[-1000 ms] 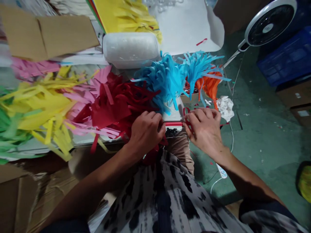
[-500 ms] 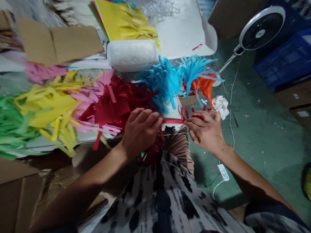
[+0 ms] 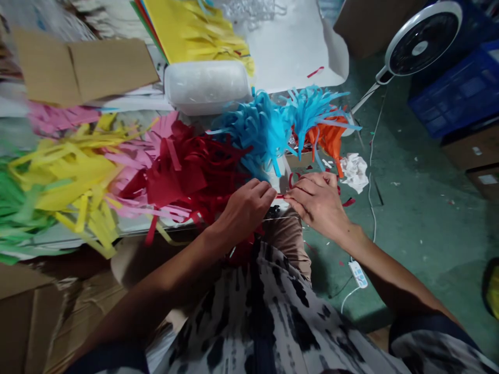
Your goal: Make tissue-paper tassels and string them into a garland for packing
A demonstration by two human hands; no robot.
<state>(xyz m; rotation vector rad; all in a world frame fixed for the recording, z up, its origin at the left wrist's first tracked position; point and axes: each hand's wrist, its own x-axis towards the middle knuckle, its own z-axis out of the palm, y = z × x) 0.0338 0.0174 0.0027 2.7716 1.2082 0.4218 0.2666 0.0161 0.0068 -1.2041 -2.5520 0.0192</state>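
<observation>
Both hands are bunched up right at the near edge of the counter (image 3: 128, 224), fingertips almost touching. The left hand (image 3: 245, 208) has its grip pinched closed on a thin red strip (image 3: 280, 196), and the right hand (image 3: 317, 202) is pinched closed on the other end. Only a tiny bit of the strip shows in the gap between them; the rest is buried under the fingers. There are a few red loops just behind the right knuckles, but I can't tell if they're the same piece. A small dark thing sits below the strip at the counter edge, too murky to identify. Behind the left hand there's a big red paper pile (image 3: 187, 166), with blue fringe (image 3: 265, 124) past it half covering some orange paper (image 3: 329, 137). Yellow fringe (image 3: 74, 176) sprawls to the left, blurry, and green runs off the frame edge. A fan (image 3: 421, 39) stands on the floor at upper right, and a crumpled white wad (image 3: 354, 171) lies just beyond the right hand.
</observation>
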